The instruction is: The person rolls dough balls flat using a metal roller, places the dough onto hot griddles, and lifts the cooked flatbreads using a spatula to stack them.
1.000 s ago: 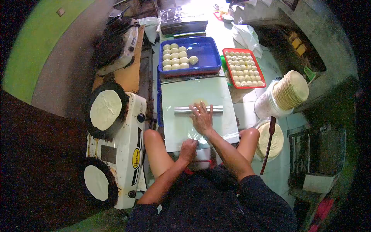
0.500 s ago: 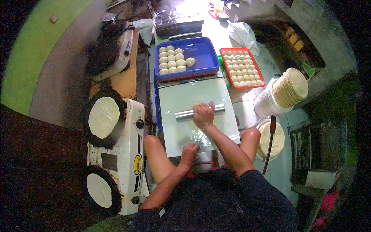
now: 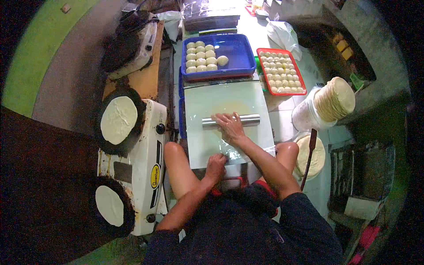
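From where I stand, the person's right hand (image 3: 230, 129) lies over a metal rolling pin (image 3: 252, 119), fingers spread across the top and not wrapped round it. The pin lies crosswise near the middle of the white surface (image 3: 198, 95), its right end close to the right edge. Under and beyond it is a thin sheet of dough (image 3: 232, 107), pale and nearly see-through; glare makes its near side hard to trace. The left hand (image 3: 216, 166) is curled at the near edge, left of its middle; I can't tell whether it grasps anything. Just past the far edge sits a blue tray (image 3: 240, 46) of dough balls (image 3: 201, 61), 1 of them out to the right. Off the far right corner is a red tray (image 3: 288, 93) with rows of smaller balls. Well left of the left edge, a white stove (image 3: 152, 128) carries 2 dark pans, each bearing 1 flat round.
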`<state>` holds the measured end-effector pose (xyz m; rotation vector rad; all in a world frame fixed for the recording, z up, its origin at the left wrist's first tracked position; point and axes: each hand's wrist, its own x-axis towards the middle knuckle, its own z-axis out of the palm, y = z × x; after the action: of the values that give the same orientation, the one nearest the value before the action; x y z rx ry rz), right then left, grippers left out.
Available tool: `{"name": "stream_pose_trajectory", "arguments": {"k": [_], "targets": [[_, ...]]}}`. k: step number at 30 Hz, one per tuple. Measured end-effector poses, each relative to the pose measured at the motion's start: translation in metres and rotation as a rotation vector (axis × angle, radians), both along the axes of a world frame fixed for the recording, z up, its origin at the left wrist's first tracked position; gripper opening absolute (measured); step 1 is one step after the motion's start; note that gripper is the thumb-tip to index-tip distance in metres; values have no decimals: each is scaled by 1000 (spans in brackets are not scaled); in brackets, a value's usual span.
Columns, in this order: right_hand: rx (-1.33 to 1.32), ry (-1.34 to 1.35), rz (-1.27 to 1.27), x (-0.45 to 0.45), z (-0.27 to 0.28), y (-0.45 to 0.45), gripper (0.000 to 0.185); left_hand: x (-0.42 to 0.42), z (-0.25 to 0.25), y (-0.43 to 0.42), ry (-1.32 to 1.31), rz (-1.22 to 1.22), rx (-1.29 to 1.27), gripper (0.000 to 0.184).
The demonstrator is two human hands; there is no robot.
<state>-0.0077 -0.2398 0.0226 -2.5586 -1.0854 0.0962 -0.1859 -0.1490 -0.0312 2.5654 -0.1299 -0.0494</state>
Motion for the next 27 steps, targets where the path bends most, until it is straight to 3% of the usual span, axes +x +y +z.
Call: {"name": "stream_pose_trajectory", "arguments": {"k": [3, 7, 8, 11, 12, 15, 16, 20, 23, 24, 27], "targets": [[-40, -77, 66, -10, 0, -16, 41, -2, 8, -2, -5, -10, 10, 32], [-81, 92, -15, -12, 21, -33, 33, 5, 15, 2, -57, -59, -27, 25], [-138, 149, -31, -10, 28, -37, 35, 6, 15, 2, -46, -53, -32, 24], [70, 156, -118, -6, 11, -46, 45, 9, 18, 1, -27, -47, -32, 24], [55, 174, -130, -2, 8, -47, 58, 8, 20, 1, -31, -53, -18, 24], [22, 12, -64, 8, 2, -48, 74, 5, 24, -1, -17, -63, -19, 23], [-53, -74, -97, 7, 8, -46, 73, 9, 26, 0, -14, -60, -25, 21], [187, -333, -109, 34, -26, -35, 66, 14, 49, -3, 98, -53, -66, 15], [277, -317, -67, 68, -38, -12, 61, 28, 54, 2, -33, -20, -249, 9], [287, -305, -100, 79, -37, -1, 59, 32, 33, 10, 65, -2, -220, 20], [356, -326, -241, 108, -16, 13, 57, 99, 55, 12, -171, -263, 105, 43]]}}
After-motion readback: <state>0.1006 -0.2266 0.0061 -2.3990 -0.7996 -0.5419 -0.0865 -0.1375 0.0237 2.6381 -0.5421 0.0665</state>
